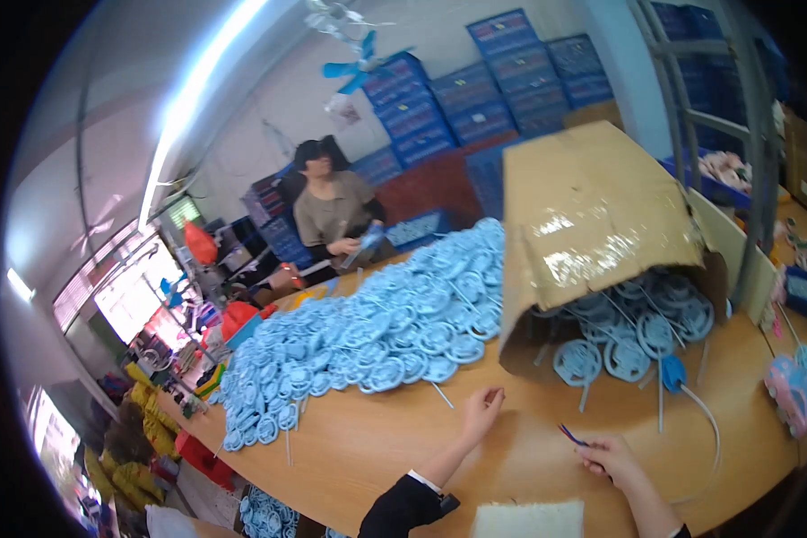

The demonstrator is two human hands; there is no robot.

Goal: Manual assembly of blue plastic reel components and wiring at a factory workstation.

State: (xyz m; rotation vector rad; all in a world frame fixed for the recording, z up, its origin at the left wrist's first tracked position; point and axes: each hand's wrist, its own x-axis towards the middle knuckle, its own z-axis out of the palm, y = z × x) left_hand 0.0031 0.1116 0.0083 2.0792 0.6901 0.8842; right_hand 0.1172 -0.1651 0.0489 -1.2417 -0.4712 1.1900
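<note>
Left hand [482,410] raised above the wooden table [377,448], fingers loosely curled and holding nothing, close to the edge of a long heap of blue plastic parts [368,332]. Right hand [611,457] low on the table, fingers pinched around a small dark blue tool [572,437]. Just beyond, a tipped cardboard box [592,215] spilling more blue parts. Across the table, another person [332,211] seated.

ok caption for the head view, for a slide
Two hands at a wooden table beside a heap of blue plastic discs.
</note>
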